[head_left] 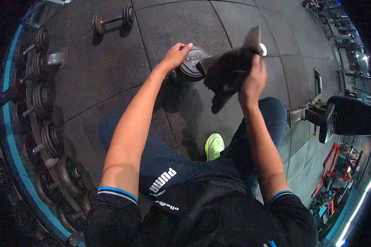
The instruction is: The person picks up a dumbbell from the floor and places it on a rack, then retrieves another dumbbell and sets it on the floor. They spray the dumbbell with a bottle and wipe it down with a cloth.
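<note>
My left hand is closed at the rim of a round-headed dumbbell, whose grey face with raised lettering is turned up towards me. Only that end shows well; the rest lies in shadow underneath. In my right hand is a dark, crumpled cloth, smeared by motion. One flap of it sticks up above the hand, another hangs down, and its left edge overlaps the dumbbell's face. A small white patch shows beside my right fingers.
Another dumbbell lies on the rubber-tiled floor ahead. Along the left runs a rack with several dumbbells. A black-padded bench and a red frame stand on the right. My yellow-green shoe is below my hands.
</note>
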`<control>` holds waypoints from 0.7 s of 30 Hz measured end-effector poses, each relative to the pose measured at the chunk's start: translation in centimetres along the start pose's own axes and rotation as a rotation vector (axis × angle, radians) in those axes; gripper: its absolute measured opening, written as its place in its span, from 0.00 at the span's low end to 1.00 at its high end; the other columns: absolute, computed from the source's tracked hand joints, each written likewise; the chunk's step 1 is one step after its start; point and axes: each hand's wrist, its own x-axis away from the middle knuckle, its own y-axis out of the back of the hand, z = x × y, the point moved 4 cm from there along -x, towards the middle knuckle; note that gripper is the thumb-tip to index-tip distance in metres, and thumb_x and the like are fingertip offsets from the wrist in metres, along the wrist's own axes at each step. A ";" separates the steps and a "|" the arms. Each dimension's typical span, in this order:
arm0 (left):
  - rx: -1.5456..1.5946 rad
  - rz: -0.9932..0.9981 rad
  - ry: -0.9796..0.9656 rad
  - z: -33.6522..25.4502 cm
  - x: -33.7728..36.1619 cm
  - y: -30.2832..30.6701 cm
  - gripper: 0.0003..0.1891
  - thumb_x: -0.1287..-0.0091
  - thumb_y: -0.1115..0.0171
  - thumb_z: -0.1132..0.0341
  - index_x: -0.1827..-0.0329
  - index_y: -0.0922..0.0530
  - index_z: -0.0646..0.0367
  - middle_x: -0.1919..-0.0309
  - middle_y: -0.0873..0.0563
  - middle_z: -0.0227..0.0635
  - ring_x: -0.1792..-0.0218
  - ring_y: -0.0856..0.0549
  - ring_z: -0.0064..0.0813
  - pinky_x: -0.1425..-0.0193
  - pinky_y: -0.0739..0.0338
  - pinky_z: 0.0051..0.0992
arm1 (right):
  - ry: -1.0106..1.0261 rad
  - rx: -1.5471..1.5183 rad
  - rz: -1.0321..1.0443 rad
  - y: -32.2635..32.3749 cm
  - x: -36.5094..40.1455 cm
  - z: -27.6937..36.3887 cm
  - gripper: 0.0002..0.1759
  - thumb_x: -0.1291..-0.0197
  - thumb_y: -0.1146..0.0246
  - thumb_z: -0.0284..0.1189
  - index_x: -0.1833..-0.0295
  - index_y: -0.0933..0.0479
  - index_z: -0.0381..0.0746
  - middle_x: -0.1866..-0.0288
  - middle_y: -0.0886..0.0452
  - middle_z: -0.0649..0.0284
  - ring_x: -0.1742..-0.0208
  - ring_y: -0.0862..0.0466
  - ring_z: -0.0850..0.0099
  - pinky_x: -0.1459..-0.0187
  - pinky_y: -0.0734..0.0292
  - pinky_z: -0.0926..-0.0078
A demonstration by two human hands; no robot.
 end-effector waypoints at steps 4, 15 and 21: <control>-0.072 -0.123 -0.012 0.0 0.7 0.1 0.26 0.25 0.49 0.49 0.45 0.19 0.66 0.62 0.12 0.56 0.56 0.12 0.46 0.48 0.21 0.43 | 0.092 0.449 0.433 -7.6 0.5 -5.5 0.27 0.25 0.45 0.46 0.36 0.24 0.35 0.33 0.23 0.42 0.32 0.24 0.43 0.32 0.32 0.55; 0.036 -0.161 -0.357 3.7 -1.2 -1.1 0.23 0.24 0.52 0.52 0.50 0.20 0.66 0.55 0.14 0.59 0.47 0.15 0.56 0.43 0.24 0.44 | 0.343 0.724 0.435 -6.9 7.8 -8.5 0.31 0.29 0.42 0.33 0.26 0.36 0.29 0.23 0.36 0.40 0.21 0.38 0.42 0.24 0.40 0.57; -0.042 -0.227 -0.161 0.8 0.5 0.0 0.28 0.22 0.51 0.44 0.55 0.18 0.66 0.61 0.13 0.55 0.54 0.14 0.55 0.47 0.23 0.44 | -0.085 0.354 0.459 -8.7 1.4 -9.2 0.28 0.23 0.51 0.43 0.37 0.28 0.27 0.44 0.19 0.37 0.41 0.21 0.38 0.40 0.27 0.57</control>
